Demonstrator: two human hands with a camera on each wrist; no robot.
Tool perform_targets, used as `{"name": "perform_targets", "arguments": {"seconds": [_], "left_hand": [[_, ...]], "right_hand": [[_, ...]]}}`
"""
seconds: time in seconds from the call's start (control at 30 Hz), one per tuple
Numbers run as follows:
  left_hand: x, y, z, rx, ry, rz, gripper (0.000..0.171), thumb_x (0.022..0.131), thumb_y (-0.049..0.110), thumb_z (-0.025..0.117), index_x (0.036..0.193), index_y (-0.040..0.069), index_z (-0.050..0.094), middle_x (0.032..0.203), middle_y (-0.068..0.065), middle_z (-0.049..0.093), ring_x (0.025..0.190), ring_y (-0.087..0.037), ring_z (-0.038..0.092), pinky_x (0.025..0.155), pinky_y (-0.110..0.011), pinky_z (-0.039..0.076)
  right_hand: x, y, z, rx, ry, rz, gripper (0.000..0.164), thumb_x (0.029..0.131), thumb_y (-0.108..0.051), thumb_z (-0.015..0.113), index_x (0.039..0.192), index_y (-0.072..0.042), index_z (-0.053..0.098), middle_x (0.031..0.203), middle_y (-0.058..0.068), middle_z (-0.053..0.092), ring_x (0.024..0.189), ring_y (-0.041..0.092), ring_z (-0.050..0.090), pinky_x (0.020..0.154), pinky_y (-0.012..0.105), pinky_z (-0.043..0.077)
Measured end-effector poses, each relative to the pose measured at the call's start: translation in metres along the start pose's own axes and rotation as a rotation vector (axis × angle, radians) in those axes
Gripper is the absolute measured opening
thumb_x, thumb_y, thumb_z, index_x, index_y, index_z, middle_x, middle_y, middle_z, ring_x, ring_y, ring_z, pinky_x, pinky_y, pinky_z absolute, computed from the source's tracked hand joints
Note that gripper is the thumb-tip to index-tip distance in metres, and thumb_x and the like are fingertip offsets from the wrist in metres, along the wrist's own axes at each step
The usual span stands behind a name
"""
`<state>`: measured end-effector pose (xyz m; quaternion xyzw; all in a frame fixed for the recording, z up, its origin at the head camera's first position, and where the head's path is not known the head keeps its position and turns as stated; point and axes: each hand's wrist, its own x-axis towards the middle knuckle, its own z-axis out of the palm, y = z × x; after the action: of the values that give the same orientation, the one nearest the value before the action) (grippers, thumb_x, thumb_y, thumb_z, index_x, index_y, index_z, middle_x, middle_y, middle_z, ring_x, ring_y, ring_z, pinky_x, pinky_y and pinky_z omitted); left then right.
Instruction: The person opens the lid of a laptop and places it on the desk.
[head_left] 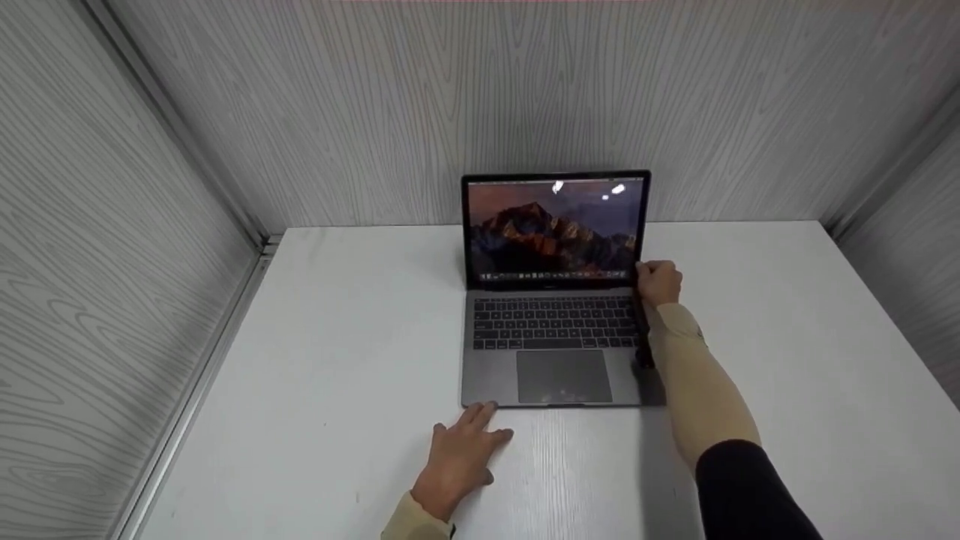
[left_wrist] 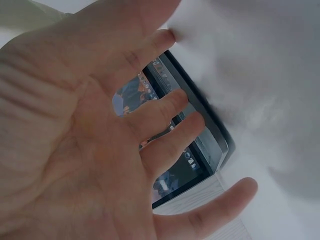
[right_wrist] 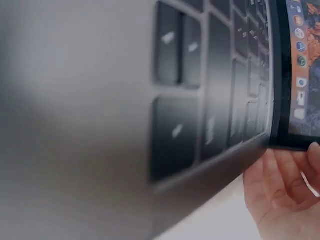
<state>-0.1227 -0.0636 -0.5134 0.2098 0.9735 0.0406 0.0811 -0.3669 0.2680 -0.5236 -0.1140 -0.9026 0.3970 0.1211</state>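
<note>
A grey laptop (head_left: 491, 379) stands unfolded on the white table, its lit screen (head_left: 555, 232) showing a mountain picture. My right hand (head_left: 660, 283) grips the lower right edge of the screen, just above the hinge. In the right wrist view the thumb (right_wrist: 314, 152) lies at the black screen border, while the other fingers bend in at the edge beside it. My left hand (head_left: 459, 454) is spread at the front left corner of the laptop, fingertips right at its front edge. In the left wrist view its fingers (left_wrist: 175, 145) are stretched out, overlapping the laptop.
The white table (head_left: 352, 322) extends on both sides of the laptop. A grey wood-grain panel (head_left: 360, 112) rises behind the screen, with similar panels at left and right. A metal rail (head_left: 199, 382) runs along the left side of the table.
</note>
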Motion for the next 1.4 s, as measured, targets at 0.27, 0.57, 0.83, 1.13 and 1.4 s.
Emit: {"name": "perform_targets", "arguments": {"seconds": [0.27, 0.57, 0.83, 1.13, 1.4], "left_hand": [[0.0, -0.002, -0.002, -0.014, 0.023, -0.004, 0.065, 0.063, 0.02, 0.096, 0.123, 0.026, 0.075, 0.147, -0.007, 0.054, 0.136, -0.028, 0.049, 0.087, -0.063, 0.052], [-0.001, -0.002, 0.0, 0.013, 0.033, 0.011, 0.065, 0.062, 0.024, 0.097, 0.123, 0.028, 0.075, 0.146, -0.006, 0.054, 0.134, -0.026, 0.05, 0.086, -0.058, 0.054], [-0.001, -0.001, -0.001, 0.022, 0.014, 0.006, 0.064, 0.064, 0.023, 0.096, 0.124, 0.028, 0.075, 0.145, -0.007, 0.054, 0.134, -0.026, 0.05, 0.087, -0.057, 0.054], [0.001, 0.0, -0.001, 0.028, 0.021, 0.015, 0.064, 0.064, 0.023, 0.096, 0.123, 0.028, 0.075, 0.146, -0.007, 0.055, 0.134, -0.025, 0.05, 0.085, -0.055, 0.055], [-0.001, -0.001, -0.001, 0.039, 0.046, 0.022, 0.063, 0.062, 0.022, 0.097, 0.121, 0.028, 0.076, 0.144, -0.007, 0.056, 0.133, -0.026, 0.051, 0.083, -0.055, 0.056]], "right_hand": [[-0.006, 0.006, -0.015, 0.093, -0.15, 0.087, 0.035, 0.104, -0.014, 0.053, 0.11, 0.017, 0.069, 0.098, 0.025, 0.072, 0.064, 0.006, 0.06, 0.057, 0.018, 0.052], [-0.033, 0.01, -0.019, 0.044, -0.188, 0.047, 0.033, 0.103, -0.011, 0.054, 0.115, 0.016, 0.068, 0.104, 0.027, 0.07, 0.077, 0.016, 0.063, 0.061, 0.019, 0.051], [-0.053, 0.011, -0.026, -0.046, -0.262, -0.052, 0.028, 0.099, -0.004, 0.058, 0.116, 0.017, 0.067, 0.113, 0.032, 0.067, 0.094, 0.034, 0.067, 0.074, 0.034, 0.056], [-0.076, 0.007, -0.044, -0.2, -0.42, -0.148, 0.027, 0.089, 0.01, 0.063, 0.114, 0.02, 0.065, 0.115, 0.036, 0.065, 0.106, 0.047, 0.064, 0.088, 0.052, 0.055], [-0.102, 0.009, -0.053, -0.222, -0.505, -0.152, 0.038, 0.085, 0.013, 0.068, 0.121, 0.02, 0.061, 0.109, 0.032, 0.066, 0.097, 0.041, 0.067, 0.079, 0.046, 0.058]]}}
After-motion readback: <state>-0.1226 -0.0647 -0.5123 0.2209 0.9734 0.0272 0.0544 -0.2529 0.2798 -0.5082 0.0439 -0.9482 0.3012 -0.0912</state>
